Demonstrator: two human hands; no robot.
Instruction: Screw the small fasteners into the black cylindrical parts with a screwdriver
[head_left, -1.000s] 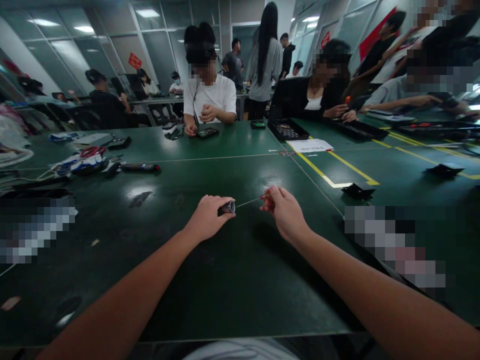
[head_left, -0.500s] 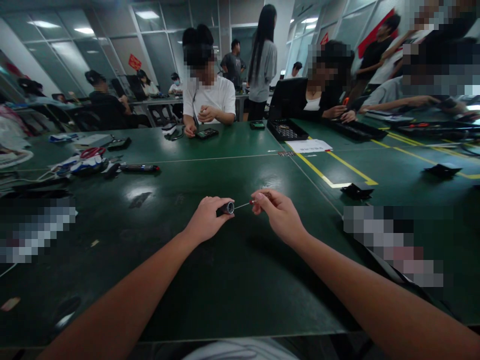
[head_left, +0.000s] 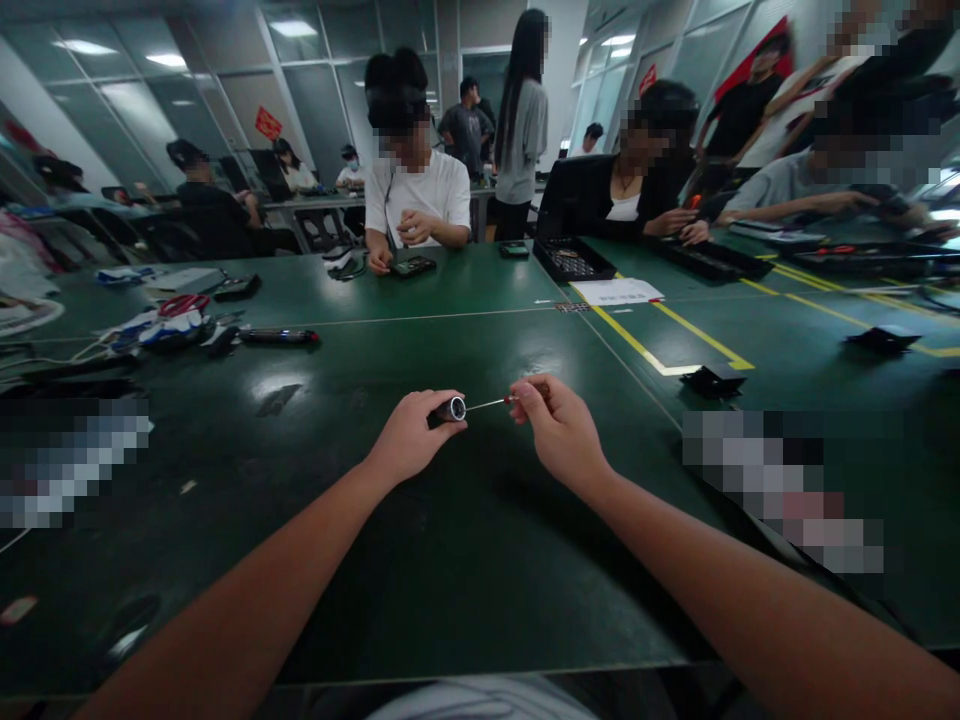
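Note:
My left hand (head_left: 409,440) is closed around a small black flashlight (head_left: 455,409), a short tube whose round, silver-rimmed end faces right. Between the thumb and fingers of my right hand (head_left: 561,435) is a thin screwdriver (head_left: 487,405). Its slim metal shaft points left and shows a red part by the fingertips. The shaft's tip reaches the rim of the flashlight; whether it goes inside or only touches, I cannot tell. Most of the screwdriver's handle is hidden by my fingers. Both hands are held above the green table (head_left: 465,560).
Gloves and cables (head_left: 176,320) lie in a pile at the left, beside a dark pen-shaped tool (head_left: 279,337). Small black holders (head_left: 712,381) stand at the right. A white paper (head_left: 616,291) and a black parts tray (head_left: 574,262) sit farther back. Co-workers sit across the table.
Both hands have shifted up slightly. My right hand has moved a little to the right with the screwdriver, so more of the shaft shows, and it is now more level.

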